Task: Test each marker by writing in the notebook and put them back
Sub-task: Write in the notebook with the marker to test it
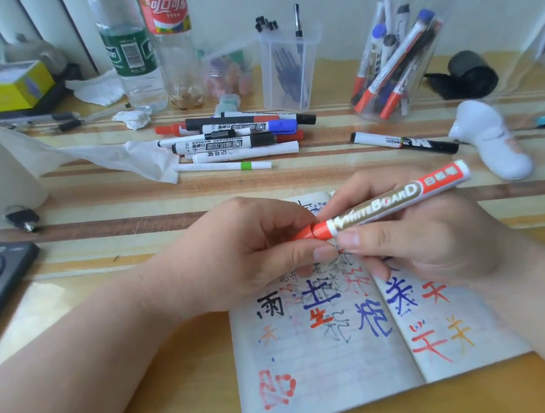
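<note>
Yellow-topped desk (181,372) nearest, bearing one open notebook (319,372) scribbled in red, blue and black. Over its upper pages, one red whiteboard marker (384,204), slanted up to the right: red cap end pinched between thumb and fingers of left hand (246,254), barrel gripped by curled right hand (422,239). Farther back, one heap of about eight markers (239,141), one lone black-and-white marker (404,142), one clear jar (410,52) of markers, two bottles (132,52).
</note>
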Available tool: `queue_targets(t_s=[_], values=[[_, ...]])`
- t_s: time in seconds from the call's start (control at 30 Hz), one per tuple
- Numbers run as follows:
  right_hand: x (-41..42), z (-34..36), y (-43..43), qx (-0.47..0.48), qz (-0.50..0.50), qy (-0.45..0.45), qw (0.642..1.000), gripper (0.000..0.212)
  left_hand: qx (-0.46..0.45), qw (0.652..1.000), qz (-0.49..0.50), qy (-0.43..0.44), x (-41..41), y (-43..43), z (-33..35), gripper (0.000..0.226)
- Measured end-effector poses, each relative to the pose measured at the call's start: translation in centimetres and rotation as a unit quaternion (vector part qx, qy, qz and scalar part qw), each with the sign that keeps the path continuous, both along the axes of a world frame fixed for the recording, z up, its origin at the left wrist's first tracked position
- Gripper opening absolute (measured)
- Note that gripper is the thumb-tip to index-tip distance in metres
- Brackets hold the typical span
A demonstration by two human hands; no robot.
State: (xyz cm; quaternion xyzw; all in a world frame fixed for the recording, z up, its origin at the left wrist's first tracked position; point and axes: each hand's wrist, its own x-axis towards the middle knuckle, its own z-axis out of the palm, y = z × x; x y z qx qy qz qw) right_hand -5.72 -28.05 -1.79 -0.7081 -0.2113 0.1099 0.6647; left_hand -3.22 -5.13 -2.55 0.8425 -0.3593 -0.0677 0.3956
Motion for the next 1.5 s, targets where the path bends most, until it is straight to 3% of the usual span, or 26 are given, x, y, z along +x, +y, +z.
queue_targets(t_s=[0.13,0.2,0.33,0.43,0.63,0.8,0.93,1.03,1.1,1.23,1.4,1.5], values=[[0.2,0.3,-0.3,0.077,0.020,0.076,0.994,0.030,-0.004,1.000,0.001,-0.002,0.0,0.1,0.1,0.044],[0.3,0.5,-0.5,0.068,0.010,0.047,0.997,0.028,-0.007,1.000,0.008,0.005,0.0,0.1,0.1,0.045],[0.3,0.5,-0.6,0.006,-0.026,0.002,1.000,0.047,-0.009,0.999,0.016,0.040,-0.4,-0.2,0.5,0.039],[0.3,0.4,-0.4,0.020,-0.026,0.004,0.999,0.044,-0.018,0.998,0.021,0.061,-0.7,-0.4,0.8,0.036],[0.0,0.7,0.8,0.034,-0.091,0.006,0.995,0.023,-0.035,0.985,0.084,-0.148,-1.0,-0.5,0.6,0.027],[-0.1,0.8,1.5,0.005,-0.166,0.021,0.986,0.037,-0.028,0.970,0.083,-0.225,-1.1,-1.1,0.5,0.032],[0.1,0.4,1.3,-0.014,-0.179,0.019,0.984,0.038,-0.029,0.973,0.105,-0.203,-0.5,-1.2,0.0,0.029],[0.5,0.2,1.3,0.057,-0.187,0.022,0.980,0.014,-0.052,0.979,0.130,-0.151,-0.1,-1.8,0.0,0.025],[0.7,0.3,1.3,0.120,-0.191,0.028,0.974,0.013,-0.062,0.980,0.146,-0.119,-0.2,-2.1,-0.1,0.024],[0.8,0.7,1.2,0.176,-0.202,0.012,0.963,0.008,-0.061,0.987,0.142,-0.054,-0.2,-2.1,-0.3,0.049],[0.9,1.1,1.3,0.202,-0.221,0.028,0.954,0.013,-0.145,0.976,0.149,-0.059,0.0,-1.7,0.0,0.043],[1.0,2.4,0.9,0.211,-0.256,0.007,0.944,0.012,-0.161,0.977,0.126,-0.066,0.0,-1.4,-0.4,0.055]])
